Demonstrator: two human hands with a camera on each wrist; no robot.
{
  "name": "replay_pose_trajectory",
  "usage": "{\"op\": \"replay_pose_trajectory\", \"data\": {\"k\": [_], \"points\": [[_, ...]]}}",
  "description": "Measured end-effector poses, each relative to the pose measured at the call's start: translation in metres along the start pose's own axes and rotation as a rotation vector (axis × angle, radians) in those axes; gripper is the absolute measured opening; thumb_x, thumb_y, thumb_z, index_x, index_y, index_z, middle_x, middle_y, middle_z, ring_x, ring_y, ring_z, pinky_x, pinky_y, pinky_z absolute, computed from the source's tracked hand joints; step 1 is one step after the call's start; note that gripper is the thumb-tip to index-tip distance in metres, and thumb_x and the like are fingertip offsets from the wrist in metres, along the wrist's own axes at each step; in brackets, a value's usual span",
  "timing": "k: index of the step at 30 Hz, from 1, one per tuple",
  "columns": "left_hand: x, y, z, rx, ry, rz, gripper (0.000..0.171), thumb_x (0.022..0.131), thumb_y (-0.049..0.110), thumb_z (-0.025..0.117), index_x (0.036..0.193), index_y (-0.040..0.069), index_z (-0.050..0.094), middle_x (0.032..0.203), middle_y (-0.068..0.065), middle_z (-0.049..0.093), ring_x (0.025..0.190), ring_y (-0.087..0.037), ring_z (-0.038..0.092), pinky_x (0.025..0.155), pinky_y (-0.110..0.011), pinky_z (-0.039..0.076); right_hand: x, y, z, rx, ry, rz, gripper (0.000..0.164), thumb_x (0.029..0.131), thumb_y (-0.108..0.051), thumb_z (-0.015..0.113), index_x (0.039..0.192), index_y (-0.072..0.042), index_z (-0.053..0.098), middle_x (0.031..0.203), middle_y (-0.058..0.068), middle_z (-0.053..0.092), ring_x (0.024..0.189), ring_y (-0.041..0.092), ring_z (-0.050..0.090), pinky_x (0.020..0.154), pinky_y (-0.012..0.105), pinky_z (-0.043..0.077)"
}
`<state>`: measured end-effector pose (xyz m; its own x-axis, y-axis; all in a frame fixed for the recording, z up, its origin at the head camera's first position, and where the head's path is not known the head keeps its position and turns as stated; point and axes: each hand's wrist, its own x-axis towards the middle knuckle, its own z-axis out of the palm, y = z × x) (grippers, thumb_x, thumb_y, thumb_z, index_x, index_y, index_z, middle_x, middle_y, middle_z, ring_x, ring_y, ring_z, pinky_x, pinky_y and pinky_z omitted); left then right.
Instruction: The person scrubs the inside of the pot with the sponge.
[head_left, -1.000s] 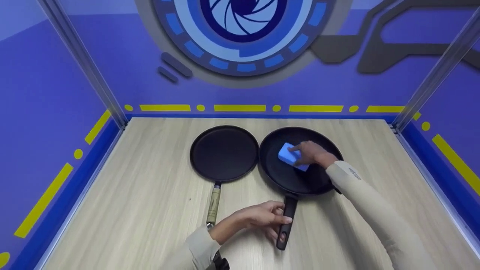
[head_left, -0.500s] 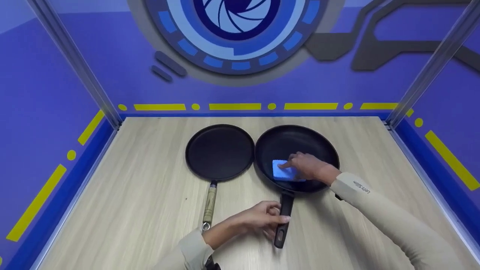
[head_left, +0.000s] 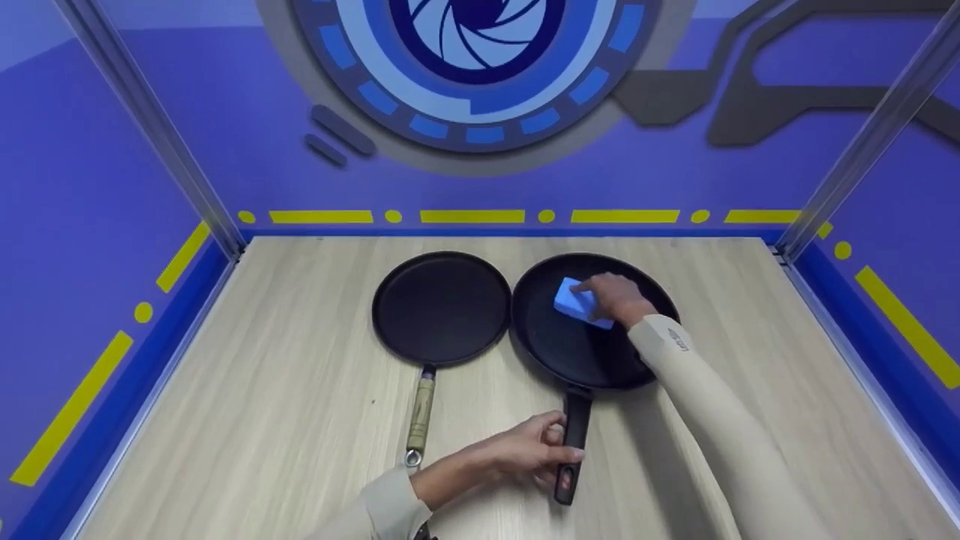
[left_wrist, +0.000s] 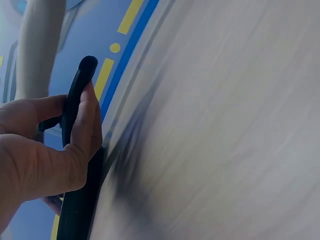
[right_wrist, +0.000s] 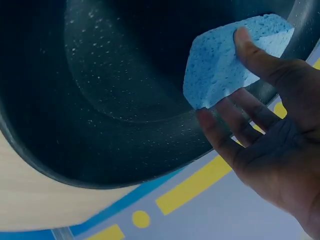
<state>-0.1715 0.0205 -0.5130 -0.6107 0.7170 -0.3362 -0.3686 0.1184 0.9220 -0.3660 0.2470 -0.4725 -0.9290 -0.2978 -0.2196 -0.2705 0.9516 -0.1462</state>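
A black frying pan (head_left: pixel 555 345) sits on the table with its handle (head_left: pixel 576 420) toward me. My left hand (head_left: pixel 525 450) grips that handle from the left; in the left wrist view the thumb and fingers of the left hand (left_wrist: pixel 50 155) wrap round the black handle (left_wrist: pixel 75 105). Inside the pan, my right hand (head_left: pixel 619 296) holds a light blue sponge (head_left: pixel 574 300) against the surface. Up close in the right wrist view, the thumb lies on top of the porous sponge (right_wrist: pixel 220 62) and the fingers curl at its other side. Small droplets dot the pan's inner surface (right_wrist: pixel 115 75).
A flat black griddle pan (head_left: pixel 441 307) lies just left of the frying pan, rims touching or nearly so. Its wooden handle (head_left: pixel 421 412) points toward me, close to my left forearm. Blue panel walls (head_left: pixel 480 191) enclose the pale wooden table (head_left: pixel 285 360) at the back and sides.
The sponge in my right hand slid toward me in the frying pan, then back away toward the far side, where it is now. My left hand stays on the handle.
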Motion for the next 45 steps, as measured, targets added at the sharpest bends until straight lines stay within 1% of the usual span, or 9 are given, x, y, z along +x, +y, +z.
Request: {"op": "replay_pose_trajectory", "data": {"k": [5, 8, 18, 25, 30, 35, 39, 42, 45], "points": [[-0.004, -0.002, 0.007, 0.015, 0.050, 0.003, 0.026, 0.101, 0.008, 0.063, 0.125, 0.003, 0.057, 0.092, -0.005, 0.069, 0.060, -0.008, 0.065, 0.054, -0.020, 0.053, -0.002, -0.006, 0.007, -0.018, -0.008, 0.071, 0.065, 0.086, -0.003, 0.078, 0.145, -0.020, 0.058, 0.148, 0.025, 0.052, 0.137, 0.046, 0.049, 0.107, 0.059, 0.049], [-0.004, -0.002, 0.011, 0.021, 0.085, -0.006, 0.023, 0.101, 0.007, 0.063, 0.123, 0.002, 0.060, 0.095, -0.006, 0.070, 0.060, -0.008, 0.064, 0.054, -0.020, 0.054, -0.009, -0.008, 0.008, -0.021, -0.044, 0.070, 0.066, 0.086, -0.005, 0.079, 0.146, -0.020, 0.056, 0.150, 0.025, 0.050, 0.136, 0.047, 0.048, 0.105, 0.058, 0.051], [-0.006, 0.000, 0.004, 0.038, 0.118, -0.012, 0.015, 0.100, 0.006, 0.063, 0.115, 0.002, 0.059, 0.087, -0.001, 0.065, 0.060, -0.008, 0.064, 0.056, -0.020, 0.055, -0.037, -0.035, -0.001, -0.108, -0.126, -0.097, 0.063, 0.078, -0.030, 0.090, 0.137, -0.024, 0.065, 0.142, 0.015, 0.061, 0.124, 0.044, 0.061, 0.099, 0.055, 0.055], [-0.001, -0.002, 0.006, 0.001, 0.082, -0.002, 0.013, 0.100, 0.004, 0.063, 0.111, 0.002, 0.056, 0.083, -0.001, 0.063, 0.059, -0.010, 0.064, 0.057, -0.023, 0.057, -0.049, -0.057, 0.006, -0.250, -0.046, -0.187, 0.051, 0.071, -0.015, 0.094, 0.119, -0.011, 0.076, 0.112, 0.014, 0.076, 0.104, 0.037, 0.071, 0.088, 0.049, 0.061], [0.006, -0.009, 0.011, -0.046, 0.018, -0.035, 0.010, 0.100, 0.005, 0.062, 0.109, 0.007, 0.057, 0.082, 0.002, 0.064, 0.060, -0.009, 0.065, 0.057, -0.021, 0.057, -0.054, -0.048, 0.009, -0.125, -0.050, -0.210, 0.056, 0.069, -0.007, 0.094, 0.122, -0.006, 0.074, 0.121, 0.017, 0.073, 0.111, 0.037, 0.069, 0.094, 0.047, 0.059], [0.010, -0.006, 0.006, -0.059, -0.026, -0.037, 0.014, 0.101, 0.008, 0.062, 0.114, 0.007, 0.058, 0.085, 0.001, 0.067, 0.063, -0.007, 0.067, 0.060, -0.022, 0.058, -0.033, -0.034, 0.006, -0.129, 0.015, -0.214, 0.049, 0.070, -0.008, 0.093, 0.117, -0.005, 0.076, 0.116, 0.019, 0.075, 0.107, 0.041, 0.070, 0.088, 0.051, 0.061], [0.005, -0.007, 0.001, -0.066, -0.024, -0.041, 0.023, 0.102, 0.012, 0.063, 0.123, 0.007, 0.057, 0.090, -0.002, 0.073, 0.066, -0.006, 0.067, 0.062, -0.022, 0.058, -0.006, -0.022, 0.005, -0.145, 0.075, -0.136, 0.044, 0.074, -0.005, 0.089, 0.116, -0.007, 0.075, 0.114, 0.020, 0.075, 0.105, 0.042, 0.070, 0.088, 0.052, 0.060], [0.002, -0.009, -0.002, -0.067, -0.035, -0.041, 0.027, 0.102, 0.014, 0.063, 0.126, 0.006, 0.056, 0.097, -0.009, 0.076, 0.066, -0.006, 0.067, 0.061, -0.022, 0.057, 0.012, -0.013, 0.006, -0.120, 0.098, -0.089, 0.038, 0.084, 0.004, 0.077, 0.119, -0.008, 0.074, 0.112, 0.023, 0.074, 0.103, 0.042, 0.070, 0.087, 0.053, 0.060], [0.002, -0.008, -0.003, -0.077, -0.052, -0.022, 0.025, 0.102, 0.015, 0.063, 0.124, 0.007, 0.057, 0.101, -0.010, 0.075, 0.068, -0.006, 0.067, 0.063, -0.022, 0.057, 0.023, -0.003, 0.005, -0.087, 0.113, -0.052, 0.048, 0.088, 0.012, 0.066, 0.129, -0.012, 0.071, 0.122, 0.025, 0.070, 0.109, 0.043, 0.068, 0.093, 0.054, 0.058]]}}
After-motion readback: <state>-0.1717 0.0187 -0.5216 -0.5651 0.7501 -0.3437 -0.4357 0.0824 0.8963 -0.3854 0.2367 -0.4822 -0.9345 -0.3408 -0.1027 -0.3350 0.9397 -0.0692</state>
